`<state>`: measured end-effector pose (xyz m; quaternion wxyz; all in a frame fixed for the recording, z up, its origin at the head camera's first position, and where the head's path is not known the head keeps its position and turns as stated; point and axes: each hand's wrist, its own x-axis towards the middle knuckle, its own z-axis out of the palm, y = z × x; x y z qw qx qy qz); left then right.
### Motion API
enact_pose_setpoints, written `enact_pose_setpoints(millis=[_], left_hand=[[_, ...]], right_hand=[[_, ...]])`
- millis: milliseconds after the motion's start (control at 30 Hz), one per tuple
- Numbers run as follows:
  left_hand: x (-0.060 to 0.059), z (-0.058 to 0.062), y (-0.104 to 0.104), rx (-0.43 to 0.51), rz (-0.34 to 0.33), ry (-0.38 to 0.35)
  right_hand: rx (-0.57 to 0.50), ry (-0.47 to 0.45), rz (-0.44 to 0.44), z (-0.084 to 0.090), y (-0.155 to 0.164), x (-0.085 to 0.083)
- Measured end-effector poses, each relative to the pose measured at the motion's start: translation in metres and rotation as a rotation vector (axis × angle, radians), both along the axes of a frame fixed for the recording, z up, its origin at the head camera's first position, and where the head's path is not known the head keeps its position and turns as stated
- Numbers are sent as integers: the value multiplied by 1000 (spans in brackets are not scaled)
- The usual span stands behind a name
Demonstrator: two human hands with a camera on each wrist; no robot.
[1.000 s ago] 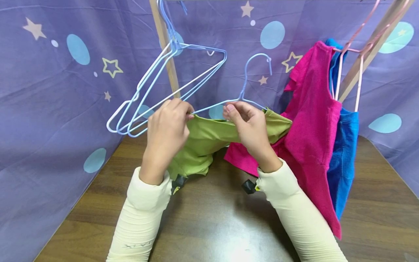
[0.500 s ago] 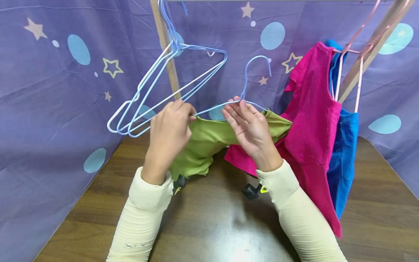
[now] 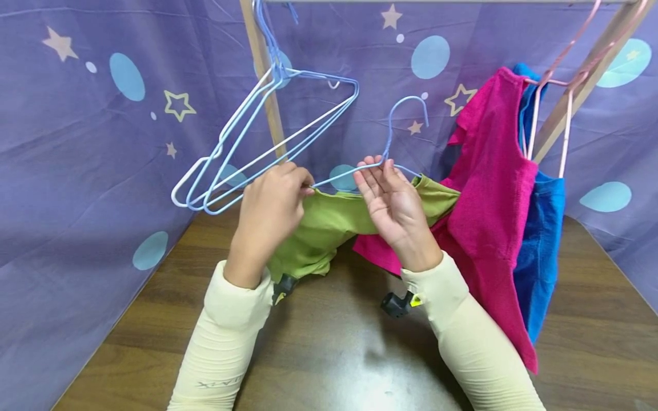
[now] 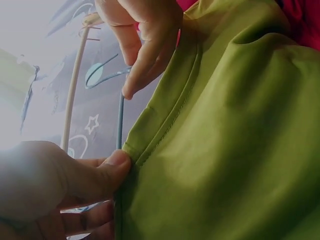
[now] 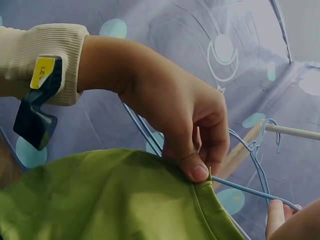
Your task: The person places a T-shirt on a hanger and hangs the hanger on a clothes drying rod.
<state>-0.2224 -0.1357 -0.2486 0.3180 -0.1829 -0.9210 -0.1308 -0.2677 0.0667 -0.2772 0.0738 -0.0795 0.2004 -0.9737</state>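
Observation:
In the head view my left hand (image 3: pixel 272 208) pinches the edge of a green shirt (image 3: pixel 329 222) where a blue wire hanger (image 3: pixel 388 137) runs into it. The left wrist view shows the thumb (image 4: pixel 116 160) on the shirt's stitched edge, right beside the wire. My right hand (image 3: pixel 396 214), palm turned up, holds the hanger between thumb and fingers at the base of its hook. At the right, the hanger's far shoulder goes inside the green cloth. The shirt's lower part hangs down to the wooden table (image 3: pixel 329 337).
Several blue and white hangers (image 3: pixel 248 120) hang from a rail (image 3: pixel 462 2) at the left. A pink shirt (image 3: pixel 493 171) and a blue shirt (image 3: pixel 542 245) hang on pink hangers at the right, the pink one close to the green shirt. A patterned curtain (image 3: pixel 128 200) stands behind.
My right hand has turned palm up and its fingers have shifted to the hook's base. The hanger has dropped slightly, and my left hand has moved a little right and down.

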Motion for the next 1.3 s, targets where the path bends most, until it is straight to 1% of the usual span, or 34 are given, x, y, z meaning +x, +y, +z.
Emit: enact_pose_setpoints(millis=[67,133,233,300,467,500,567,667,800,867,1000,1133,1233,1300], left_hand=[[-1,0,-1,17,-22,-18],[-1,0,-2,38,-51,-51],[-3,0,-3,71,-87,-103],[-5,-1,-5,87,-121,-124],[-13,-2,-9,105,-208,-132],[-15,-2,-10,109,-217,-136],[-19,-3,-11,113,-212,-150],[-24,-5,-10,138,-186,-186],[-28,-7,-8,187,-139,-229],[-29,-7,-8,207,-116,-241],[-31,-8,-10,217,-40,-283],[-32,-10,-14,210,55,-361],[-34,-14,-17,187,122,-438],[-38,-18,-20,174,156,-482]], right_hand=[[15,11,-10,0,1,0],[32,19,-14,0,2,0],[67,20,-16,1,5,-1],[78,14,-13,4,6,-2],[65,-39,-9,18,11,-7],[69,-54,-12,22,11,-9],[87,-84,-19,29,12,-12],[114,-130,-42,38,13,-17],[125,-176,-72,50,14,-23],[142,-179,-82,56,14,-26],[167,-185,-92,70,17,-29],[175,-199,-87,82,19,-30],[172,-209,-84,87,21,-31],[158,-216,-82,89,22,-31]])
